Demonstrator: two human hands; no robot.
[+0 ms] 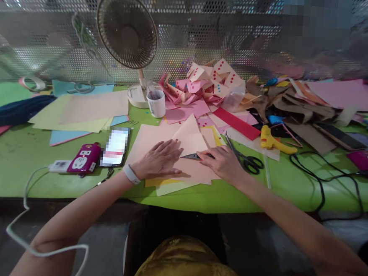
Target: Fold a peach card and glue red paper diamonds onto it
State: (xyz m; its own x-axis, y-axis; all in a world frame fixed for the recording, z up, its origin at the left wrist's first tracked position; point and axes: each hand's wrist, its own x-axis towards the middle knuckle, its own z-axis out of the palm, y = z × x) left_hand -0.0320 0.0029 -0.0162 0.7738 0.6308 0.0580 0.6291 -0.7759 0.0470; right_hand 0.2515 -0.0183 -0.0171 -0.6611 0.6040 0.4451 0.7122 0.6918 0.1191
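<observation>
Two hands: flanking the folded paper (191, 132), its peak pointing away.
Left hand (160, 161): flat on the folded paper's left side, fingers slightly spread, gripping nothing.
Metal blade (191, 156): crosswise at the folded paper's near edge, tip leftward.
Right hand (222, 162): right of the folded paper, grip closed on the blade.

Pointed tool (192, 156), apparently part-hidden by right hand (225, 162)

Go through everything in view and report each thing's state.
Left hand: flat, on the paper
Right hand: closed on the pointed tool
Pointed tool: gripped
Peach sheet: folded to a peak
Left phone: screen lit
Right phone: screen dark
White cup: upright
Fan: standing; spinning unclear
Glue gun: lying down
Black-handled scissors: unheld
</observation>
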